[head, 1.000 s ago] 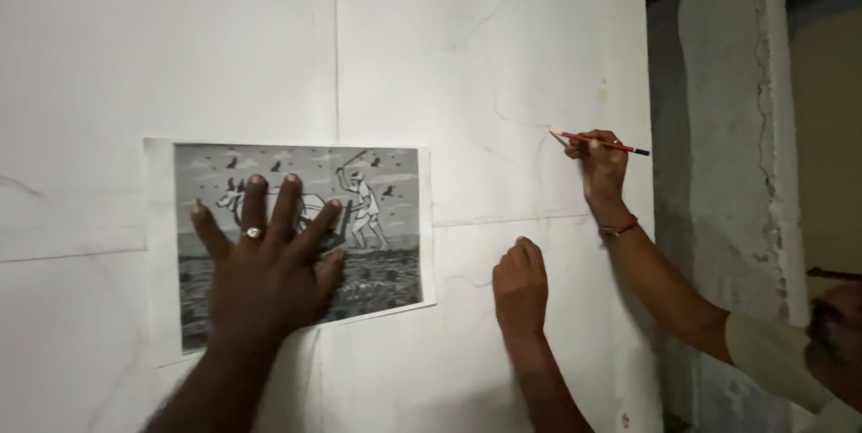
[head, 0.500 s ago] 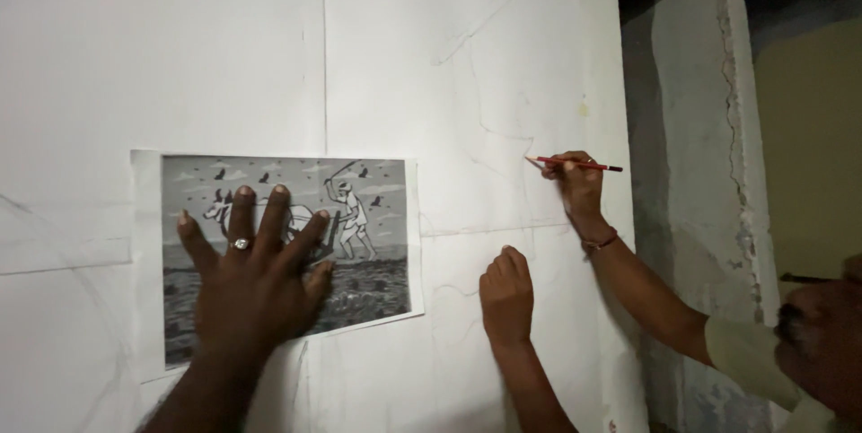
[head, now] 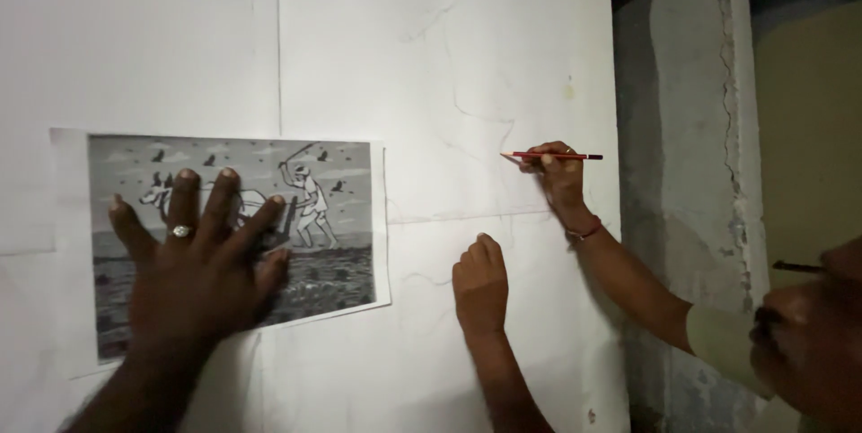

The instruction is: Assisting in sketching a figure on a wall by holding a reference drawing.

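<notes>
Since half a second ago, little has shifted; left hand (head: 202,276) stays spread flat, released, pressing the grey printed picture (head: 224,240) to the white wall (head: 431,56); right hand (head: 482,283) rests loosely curled beside it; a co-worker's hand (head: 558,173) grasps a red pencil (head: 551,156).

A black-and-white printed picture on a paper sheet (head: 269,218) lies flat against the large white paper-covered wall (head: 431,56), at its left part. The left hand (head: 202,276) lies spread on the print's lower left. To the right of the print, the right hand (head: 480,285) rests on the wall. Further right and higher, another person's hand (head: 561,173) holds a thin red pencil (head: 552,156) with its tip at the wall. A rough grey concrete pillar (head: 691,128) stands right of the wall.
</notes>
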